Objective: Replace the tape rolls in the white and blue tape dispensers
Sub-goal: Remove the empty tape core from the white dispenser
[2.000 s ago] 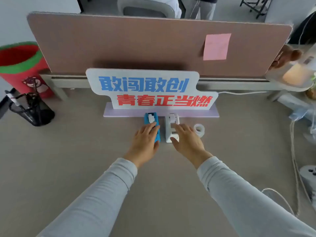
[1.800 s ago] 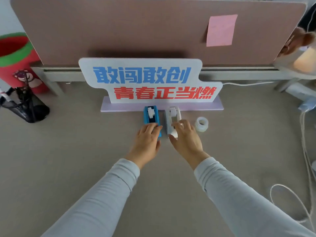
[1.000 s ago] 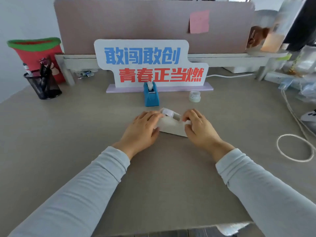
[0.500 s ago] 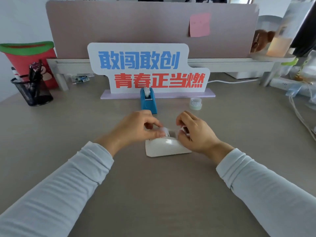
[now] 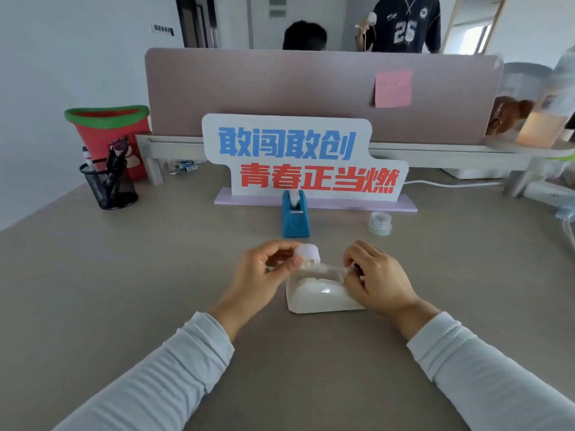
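The white tape dispenser lies on the desk, close to the person. The left hand pinches a small white tape roll just above the dispenser's left end. The right hand curls around the right end, and its fingers pinch a strip of clear tape from the roll. The blue tape dispenser stands farther back, by the sign. A spare tape roll sits on the far right.

"敢闯敢创 青春正当燃" on the desk sign; "26" on a dark shirt
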`<state>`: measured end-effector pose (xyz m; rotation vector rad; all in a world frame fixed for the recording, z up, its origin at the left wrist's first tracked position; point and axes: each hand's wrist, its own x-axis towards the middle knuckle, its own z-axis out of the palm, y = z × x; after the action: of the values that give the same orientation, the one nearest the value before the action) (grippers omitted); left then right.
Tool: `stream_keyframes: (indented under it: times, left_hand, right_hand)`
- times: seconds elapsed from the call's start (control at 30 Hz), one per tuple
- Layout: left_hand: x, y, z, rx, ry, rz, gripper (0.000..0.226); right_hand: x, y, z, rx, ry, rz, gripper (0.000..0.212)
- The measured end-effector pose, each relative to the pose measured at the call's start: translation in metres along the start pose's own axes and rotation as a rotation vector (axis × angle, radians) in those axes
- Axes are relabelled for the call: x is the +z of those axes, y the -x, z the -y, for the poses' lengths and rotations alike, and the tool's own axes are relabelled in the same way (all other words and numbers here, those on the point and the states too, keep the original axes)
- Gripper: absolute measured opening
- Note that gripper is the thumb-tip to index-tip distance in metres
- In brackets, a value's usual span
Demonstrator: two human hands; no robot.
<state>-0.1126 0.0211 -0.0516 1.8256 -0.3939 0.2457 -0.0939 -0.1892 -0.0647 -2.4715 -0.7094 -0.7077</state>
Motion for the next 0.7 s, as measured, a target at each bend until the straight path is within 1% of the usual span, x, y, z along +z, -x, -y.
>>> stream_keyframes:
  times: [0.07, 0.23, 0.3, 0.37, 0.43, 0.53, 0.63, 0.7]
  left_hand:
    - [0.001, 0.003, -0.006, -0.021, 0.08, -0.057, 0.018]
    - [0.004, 0.006, -0.018, 0.026, 0.055, -0.093, 0.017]
    - [0.008, 0.008, -0.024, 0.032, 0.053, -0.098, 0.016]
    - [0.013, 0.011, -0.027, 0.05, 0.046, -0.095, 0.017]
    - [0.019, 0.013, -0.03, 0.078, 0.018, -0.09, 0.017]
    - [0.027, 0.015, -0.035, 0.089, 0.009, -0.068, 0.02]
    - [0.035, 0.013, -0.041, 0.104, 0.04, -0.005, 0.03]
    - [0.04, 0.01, -0.043, 0.127, 0.028, 0.04, 0.029]
  right_hand:
    - [-0.001, 0.001, 0.001, -0.004, 0.019, -0.005, 0.022]
    - [-0.008, 0.0, 0.008, -0.012, 0.025, -0.041, 0.036]
    - [-0.013, 0.001, 0.016, 0.01, -0.094, -0.036, 0.043]
    - [-0.017, 0.005, 0.028, 0.036, -0.279, -0.009, 0.047]
    - [-0.02, 0.011, 0.036, 0.081, -0.423, -0.012, 0.039]
    - [-0.028, 0.016, 0.039, 0.211, -0.572, -0.067, 0.017]
    - [-0.035, 0.019, 0.033, 0.261, -0.621, -0.117, 0.012]
    - [-0.038, 0.02, 0.027, 0.269, -0.639, -0.146, 0.013]
